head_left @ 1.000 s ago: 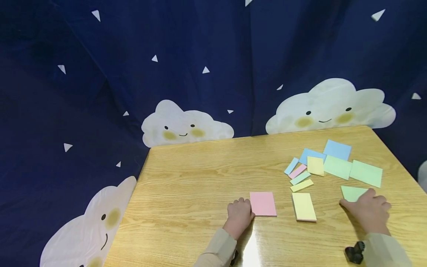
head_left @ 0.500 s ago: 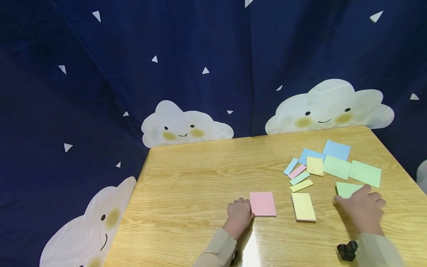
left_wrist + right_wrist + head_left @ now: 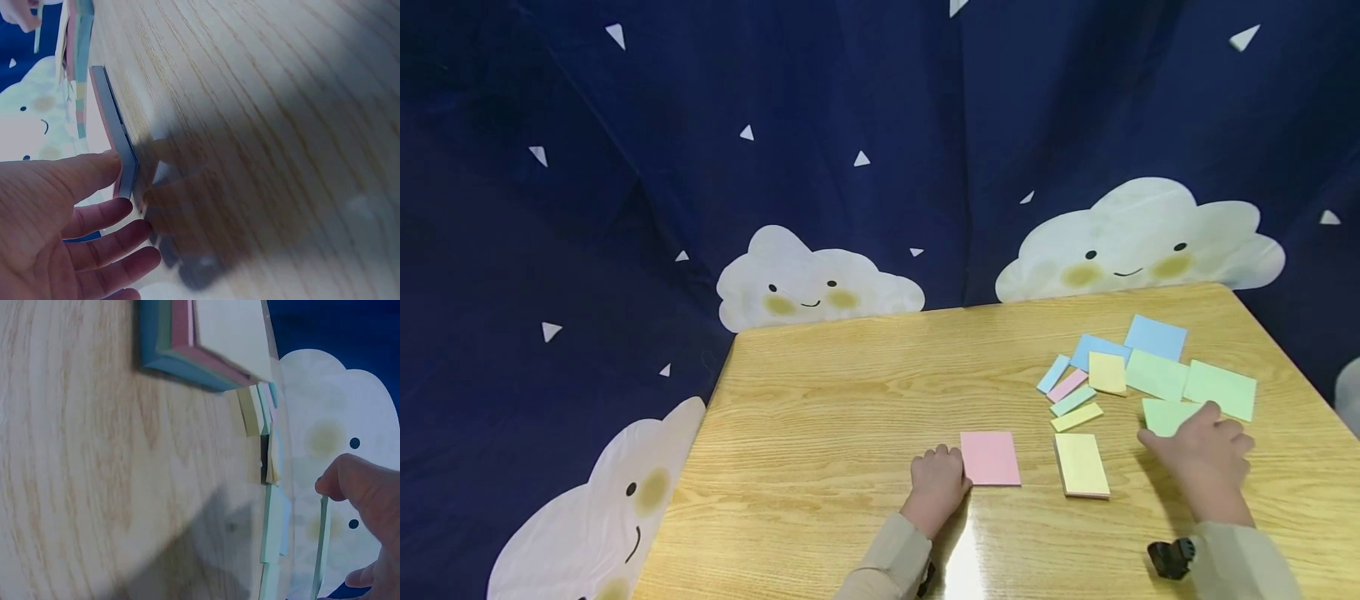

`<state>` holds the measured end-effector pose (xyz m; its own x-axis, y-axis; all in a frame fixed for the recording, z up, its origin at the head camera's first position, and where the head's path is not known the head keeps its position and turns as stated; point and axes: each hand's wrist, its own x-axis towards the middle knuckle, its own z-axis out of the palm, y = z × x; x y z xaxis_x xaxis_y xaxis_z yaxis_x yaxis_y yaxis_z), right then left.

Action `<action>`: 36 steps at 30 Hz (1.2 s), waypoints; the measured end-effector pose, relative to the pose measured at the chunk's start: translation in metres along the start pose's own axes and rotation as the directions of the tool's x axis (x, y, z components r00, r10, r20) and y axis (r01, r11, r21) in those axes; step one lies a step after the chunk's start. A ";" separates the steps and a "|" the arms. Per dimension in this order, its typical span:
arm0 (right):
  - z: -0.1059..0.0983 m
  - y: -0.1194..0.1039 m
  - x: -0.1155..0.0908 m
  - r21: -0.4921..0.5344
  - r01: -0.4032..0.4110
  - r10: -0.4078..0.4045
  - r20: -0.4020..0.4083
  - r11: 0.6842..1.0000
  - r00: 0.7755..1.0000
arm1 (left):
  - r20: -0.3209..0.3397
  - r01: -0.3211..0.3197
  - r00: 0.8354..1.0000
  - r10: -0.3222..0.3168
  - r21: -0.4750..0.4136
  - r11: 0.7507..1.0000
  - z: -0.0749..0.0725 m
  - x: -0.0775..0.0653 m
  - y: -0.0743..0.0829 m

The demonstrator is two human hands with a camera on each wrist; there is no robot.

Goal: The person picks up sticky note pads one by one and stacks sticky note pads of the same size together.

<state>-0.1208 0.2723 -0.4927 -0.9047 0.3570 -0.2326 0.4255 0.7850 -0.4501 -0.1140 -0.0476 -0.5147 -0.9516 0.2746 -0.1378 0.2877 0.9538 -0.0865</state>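
Note:
My left hand (image 3: 938, 490) rests on the table at the left side of a square pink sticky note pad (image 3: 991, 458). In the left wrist view its thumb and index finger pinch the corner of this pink pad (image 3: 107, 119), whose edge shows pink over grey-blue. My right hand (image 3: 1208, 457) holds a green sticky note pad (image 3: 1165, 415) by its edges, thumb on the left side. The right wrist view shows this thin green pad (image 3: 322, 544) raised above the table; the far fingers are mostly hidden. Between the hands lies a yellow-topped stack of sticky note pads (image 3: 1082, 465).
Beyond the stack lie narrow note strips (image 3: 1067, 385) in several colours. Behind them are a small yellow pad (image 3: 1107, 372), blue pads (image 3: 1156, 337) and two green pads (image 3: 1221, 389). A dark blue curtain (image 3: 850, 100) with clouds hangs behind the wooden table (image 3: 820, 392).
My right hand has moved left and away from me, carrying the green pad toward the other green pads. The left hand and the pink pad have stayed in place.

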 end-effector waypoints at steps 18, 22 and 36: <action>0.003 -0.031 -0.013 0.003 0.038 -0.037 -0.054 0.999 0.998 | 0.004 -0.005 1.000 0.005 0.012 1.000 -0.002 -0.001 0.000; 0.004 -0.037 -0.017 -0.012 0.060 -0.061 -0.062 0.998 0.996 | 0.003 0.000 1.000 0.000 0.021 1.000 -0.001 -0.001 0.000; 0.014 -0.057 -0.019 0.022 0.239 -0.238 -0.050 0.971 0.970 | -0.003 -0.004 1.000 0.004 0.030 1.000 0.001 0.000 -0.001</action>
<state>-0.1274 0.2141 -0.4745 -0.9799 0.1848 -0.0755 0.1972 0.8362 -0.5117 -0.1136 -0.0483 -0.5155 -0.9509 0.2785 -0.1349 0.2943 0.9488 -0.1152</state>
